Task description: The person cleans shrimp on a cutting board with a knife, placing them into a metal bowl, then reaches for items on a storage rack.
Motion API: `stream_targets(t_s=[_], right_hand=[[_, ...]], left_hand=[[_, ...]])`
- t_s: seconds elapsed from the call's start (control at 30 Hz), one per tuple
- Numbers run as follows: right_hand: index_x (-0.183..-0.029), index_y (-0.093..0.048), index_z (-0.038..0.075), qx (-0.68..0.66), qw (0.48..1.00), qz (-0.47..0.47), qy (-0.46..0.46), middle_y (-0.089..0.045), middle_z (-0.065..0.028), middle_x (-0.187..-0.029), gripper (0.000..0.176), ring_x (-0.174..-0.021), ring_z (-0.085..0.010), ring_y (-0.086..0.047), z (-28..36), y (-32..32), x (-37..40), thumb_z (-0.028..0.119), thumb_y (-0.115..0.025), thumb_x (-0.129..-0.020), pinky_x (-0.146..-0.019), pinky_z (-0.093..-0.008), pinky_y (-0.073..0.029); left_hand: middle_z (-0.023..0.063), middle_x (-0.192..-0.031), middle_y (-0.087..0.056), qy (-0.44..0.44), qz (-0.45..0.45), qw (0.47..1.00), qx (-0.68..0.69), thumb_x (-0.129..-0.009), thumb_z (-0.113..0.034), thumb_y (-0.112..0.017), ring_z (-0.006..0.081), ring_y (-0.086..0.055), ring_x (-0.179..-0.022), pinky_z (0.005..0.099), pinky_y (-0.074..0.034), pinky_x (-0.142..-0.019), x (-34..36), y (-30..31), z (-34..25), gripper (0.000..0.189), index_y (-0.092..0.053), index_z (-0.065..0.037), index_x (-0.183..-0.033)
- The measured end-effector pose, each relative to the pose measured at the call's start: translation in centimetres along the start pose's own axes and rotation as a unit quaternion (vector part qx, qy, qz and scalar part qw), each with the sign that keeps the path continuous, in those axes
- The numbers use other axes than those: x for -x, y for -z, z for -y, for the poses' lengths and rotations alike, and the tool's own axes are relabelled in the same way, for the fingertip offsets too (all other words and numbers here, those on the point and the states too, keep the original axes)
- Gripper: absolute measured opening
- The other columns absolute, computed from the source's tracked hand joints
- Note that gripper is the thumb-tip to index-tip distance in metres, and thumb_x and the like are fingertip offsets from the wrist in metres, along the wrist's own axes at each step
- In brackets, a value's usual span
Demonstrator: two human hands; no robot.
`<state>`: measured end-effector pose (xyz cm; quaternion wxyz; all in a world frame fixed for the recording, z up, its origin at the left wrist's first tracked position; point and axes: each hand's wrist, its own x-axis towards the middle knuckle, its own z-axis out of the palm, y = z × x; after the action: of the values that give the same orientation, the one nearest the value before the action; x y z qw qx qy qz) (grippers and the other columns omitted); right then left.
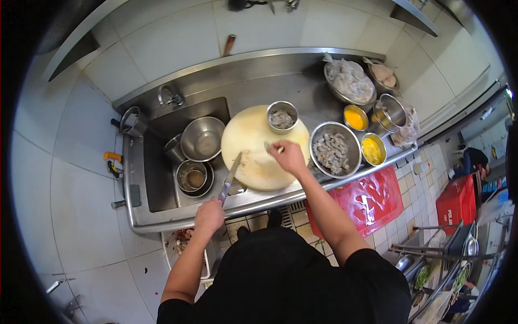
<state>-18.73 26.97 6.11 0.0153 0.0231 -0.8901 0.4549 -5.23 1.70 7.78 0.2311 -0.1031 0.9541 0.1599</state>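
- The left hand (pixel 209 216) is closed around the handle of a knife (pixel 233 173), at the near edge of the round cutting board (pixel 245 127).
- The knife's long axis runs from that fist to the far side and slightly right, its blade reaching over the left part of the board; whether its tip touches the surface, I cannot tell.
- The right hand (pixel 290 156) is over the right part of the board, thumb and fingers drawn in close together. A small pale piece (pixel 267 146), perhaps shrimp, shows at the fingertips; it is too small to tell whether they grip it.
- That piece lies to the right and far side of the blade tip, with bare board between; the right hand is much the nearer to it.
- A steel pot (pixel 281 107) of grey pieces stands on the board's far edge, just beyond the right hand.
- The steel bowl (pixel 355 152) of grey shrimp (pixel 331 151) stands to the right, beside the board and nearer the right hand than the left.
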Motion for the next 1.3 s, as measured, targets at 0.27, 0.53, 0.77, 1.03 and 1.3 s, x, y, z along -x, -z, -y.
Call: stream_targets(t_s=[0.27, 0.53, 0.77, 1.03, 1.3], right_hand=[[-0.101, -0.063, -0.001, 0.283, 0.921, -0.086, -0.253, -0.065, -0.0211, -0.098, 0.038, -0.092, -0.0355, -0.062, -14.7, 7.3, -4.6, 0.029, -0.057, -0.080, -0.082, -0.0406, -0.049], [-0.093, -0.060, 0.003, 0.227, 0.935, -0.147, -0.227, -0.064, -0.0210, -0.090, 0.029, -0.088, -0.0359, -0.062, -16.7, 7.0, -1.0, 0.019, -0.065, -0.069, -0.078, -0.0423, -0.049], [-0.088, -0.053, 0.004, 0.082, 0.995, -0.060, 0.014, -0.057, -0.0162, -0.074, 0.020, -0.069, -0.0334, -0.058, -5.1, 1.8, -0.2, 0.007, -0.062, -0.070, -0.063, -0.0405, -0.047], [-0.096, -0.059, 0.005, 0.218, 0.968, 0.107, 0.055, -0.055, -0.0164, -0.103, 0.028, -0.098, -0.0335, -0.054, -4.6, -6.1, 3.9, 0.013, -0.068, -0.070, -0.082, -0.0434, -0.046], [-0.094, -0.060, 0.004, 0.127, 0.979, 0.096, 0.125, -0.059, -0.0188, -0.088, 0.019, -0.085, -0.0354, -0.057, -4.4, -6.1, 4.0, 0.008, -0.061, -0.075, -0.078, -0.0423, -0.047]], left_hand=[[0.0268, -0.077, -0.061, -0.040, -0.068, 0.995, 0.066, -0.093, -0.026, -0.041, 0.0449, -0.059, -0.077, 0.0537, -0.045, -0.072, 1.4, -1.5, -0.3, 0.027, -0.053, -0.001, -0.091], [0.0244, -0.094, -0.063, -0.045, 0.057, 0.997, 0.023, -0.090, -0.021, -0.042, 0.0392, -0.062, -0.091, 0.0497, -0.048, -0.079, 0.3, -3.6, -3.6, 0.026, -0.055, -0.001, -0.101], [0.0249, -0.093, -0.063, -0.044, -0.009, 0.999, 0.015, -0.091, -0.020, -0.040, 0.0393, -0.061, -0.090, 0.0492, -0.047, -0.082, -3.1, -2.5, 0.1, 0.029, -0.057, 0.001, -0.100], [0.0116, -0.068, -0.060, 0.001, 0.200, 0.868, 0.454, -0.096, -0.031, -0.042, 0.0142, -0.049, -0.038, 0.0312, -0.041, -0.036, -3.5, -9.4, 1.9, 0.028, -0.053, -0.005, -0.098], [0.0076, -0.063, -0.056, 0.002, 0.249, 0.775, 0.581, -0.097, -0.033, -0.039, 0.0116, -0.043, -0.037, 0.0281, -0.039, -0.034, -4.4, -12.3, 1.4, 0.026, -0.051, -0.009, -0.101]])
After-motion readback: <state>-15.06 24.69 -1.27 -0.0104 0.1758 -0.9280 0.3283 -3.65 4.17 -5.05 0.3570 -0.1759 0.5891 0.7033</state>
